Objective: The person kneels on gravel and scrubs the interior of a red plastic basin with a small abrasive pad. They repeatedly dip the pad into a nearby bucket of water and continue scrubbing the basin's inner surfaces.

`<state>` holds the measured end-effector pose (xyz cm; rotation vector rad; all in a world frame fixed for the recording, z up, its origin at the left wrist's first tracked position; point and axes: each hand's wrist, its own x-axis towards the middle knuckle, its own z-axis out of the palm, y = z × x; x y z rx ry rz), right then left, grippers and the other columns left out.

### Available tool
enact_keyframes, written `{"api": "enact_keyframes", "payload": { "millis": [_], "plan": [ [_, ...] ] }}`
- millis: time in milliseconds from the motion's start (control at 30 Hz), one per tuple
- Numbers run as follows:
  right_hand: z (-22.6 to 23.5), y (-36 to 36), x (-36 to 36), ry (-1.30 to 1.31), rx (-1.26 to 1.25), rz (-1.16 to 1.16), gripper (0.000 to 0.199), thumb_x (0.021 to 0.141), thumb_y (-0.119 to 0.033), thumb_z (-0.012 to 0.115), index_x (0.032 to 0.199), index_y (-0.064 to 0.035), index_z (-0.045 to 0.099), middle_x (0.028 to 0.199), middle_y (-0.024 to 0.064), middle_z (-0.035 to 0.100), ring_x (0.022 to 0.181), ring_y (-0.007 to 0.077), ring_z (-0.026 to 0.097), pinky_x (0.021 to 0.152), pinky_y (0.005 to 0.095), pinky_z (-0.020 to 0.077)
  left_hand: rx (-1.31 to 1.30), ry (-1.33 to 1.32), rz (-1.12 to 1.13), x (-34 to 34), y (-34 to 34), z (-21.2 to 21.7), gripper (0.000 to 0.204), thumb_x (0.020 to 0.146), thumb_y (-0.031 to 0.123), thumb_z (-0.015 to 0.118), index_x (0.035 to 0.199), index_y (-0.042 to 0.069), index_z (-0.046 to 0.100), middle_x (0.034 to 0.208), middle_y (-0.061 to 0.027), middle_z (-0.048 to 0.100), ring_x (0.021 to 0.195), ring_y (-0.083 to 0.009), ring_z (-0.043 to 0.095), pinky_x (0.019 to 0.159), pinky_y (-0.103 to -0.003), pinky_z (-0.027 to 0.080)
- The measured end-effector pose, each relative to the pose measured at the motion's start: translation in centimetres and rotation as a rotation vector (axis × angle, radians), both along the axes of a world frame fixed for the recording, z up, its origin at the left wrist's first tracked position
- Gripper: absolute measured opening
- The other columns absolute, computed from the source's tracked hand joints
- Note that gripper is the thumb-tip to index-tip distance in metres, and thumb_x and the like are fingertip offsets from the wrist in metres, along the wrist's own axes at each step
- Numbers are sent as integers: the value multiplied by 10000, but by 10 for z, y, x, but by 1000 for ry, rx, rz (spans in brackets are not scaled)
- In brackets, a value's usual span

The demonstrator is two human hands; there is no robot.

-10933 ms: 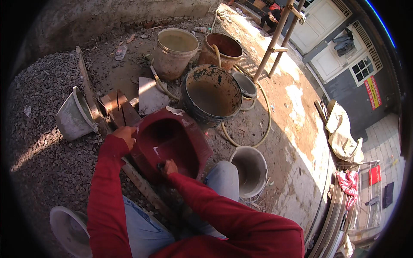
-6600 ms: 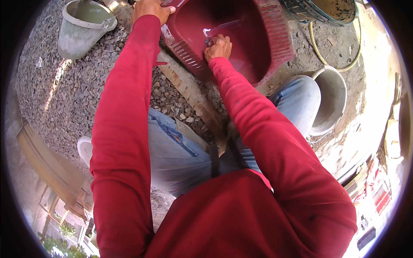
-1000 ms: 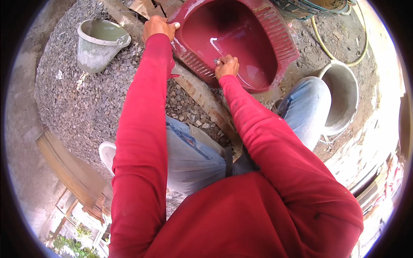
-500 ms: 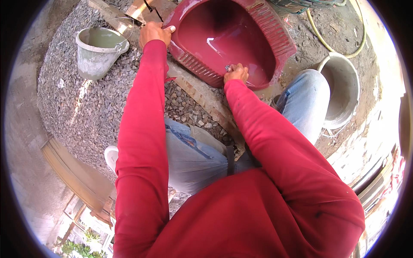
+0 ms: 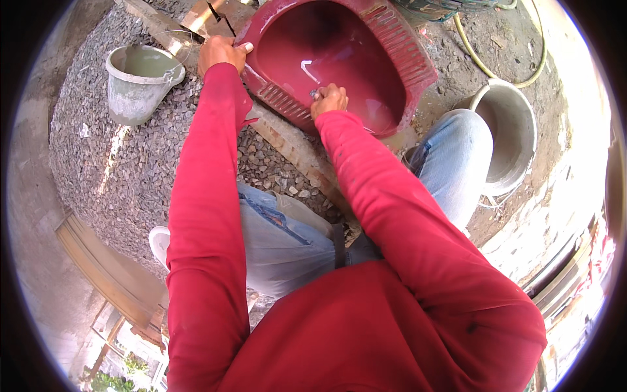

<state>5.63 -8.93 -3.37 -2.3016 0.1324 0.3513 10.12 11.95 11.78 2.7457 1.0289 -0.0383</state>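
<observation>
A dark red squat toilet pan (image 5: 356,68), with ribbed footrests on its two sides, lies tilted in front of me. My left hand (image 5: 221,55) is closed on the pan's left rim, thumb on top. Over the near edge of the bowl, my right hand (image 5: 329,100) is closed, pinching a small greyish scrap (image 5: 314,94) against the inner surface. What the scrap is made of is too small to tell. A bent white streak, perhaps glare, shows on the bowl above that hand.
At left, a grey bucket (image 5: 138,98) with a wire handle stands on gravel (image 5: 91,147). Beside my right knee is a second bucket (image 5: 513,140). A wooden plank (image 5: 294,153) runs under the pan. A yellowish hose (image 5: 467,42) curls at the upper right.
My right hand has slid left along the near side of the bowl with the scrap. My left hand keeps its hold on the rim. The whole view has shifted slightly.
</observation>
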Motion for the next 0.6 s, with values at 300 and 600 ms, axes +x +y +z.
{"api": "enact_keyframes", "payload": {
  "millis": [300,600],
  "plan": [
    [-16,-8,-13,-142,136,215,44,725,-42,679,765,-41,696,844,145,668,881,355,605,787,470,486,-61,-31,54,-2,-1,-1,337,755,338,826,985,97,773,928,-200,720,885,-368,697,803,-448,531],
    [-16,2,2,-158,70,84,51,715,-35,679,759,-44,703,840,123,680,884,340,600,803,445,490,-70,-88,41,-3,-1,-4,367,747,345,831,1037,130,764,945,-213,714,887,-378,694,802,-444,538]
  ]
}}
